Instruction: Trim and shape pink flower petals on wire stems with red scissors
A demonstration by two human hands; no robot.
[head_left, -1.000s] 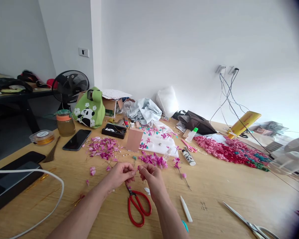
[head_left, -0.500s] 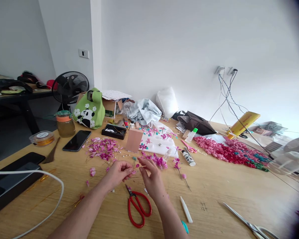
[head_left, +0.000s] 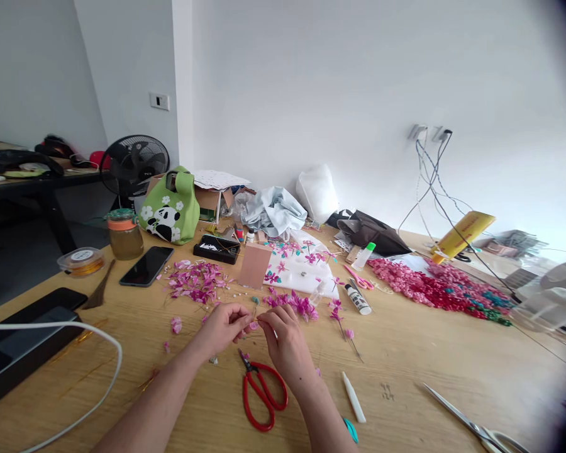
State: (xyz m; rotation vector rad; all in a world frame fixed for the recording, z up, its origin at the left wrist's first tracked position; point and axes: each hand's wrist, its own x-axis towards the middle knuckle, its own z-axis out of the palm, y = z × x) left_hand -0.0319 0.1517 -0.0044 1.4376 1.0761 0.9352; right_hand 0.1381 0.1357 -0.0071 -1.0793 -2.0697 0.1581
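My left hand (head_left: 222,328) and my right hand (head_left: 283,340) meet above the wooden table (head_left: 434,365), fingertips pinched together on a small pink flower piece (head_left: 253,324) too small to make out well. Red-handled scissors (head_left: 261,390) lie just below my hands. A cluster of pink flowers (head_left: 292,303) lies just beyond my right hand, and a larger scatter of pink petals (head_left: 195,281) lies beyond my left hand.
A white pen-like tool (head_left: 353,396), a glue bottle (head_left: 357,299), pink scissors (head_left: 358,277), steel scissors (head_left: 471,425), a phone (head_left: 146,265), a jar (head_left: 124,234), a green panda bag (head_left: 170,207), a fan (head_left: 133,165) and a heap of red-pink flowers (head_left: 434,286) share the table. A white cable (head_left: 99,340) loops at the left.
My right hand rose and spread away from the left half a second ago, then came back so the fingertips meet again. The left hand stayed nearly in place.
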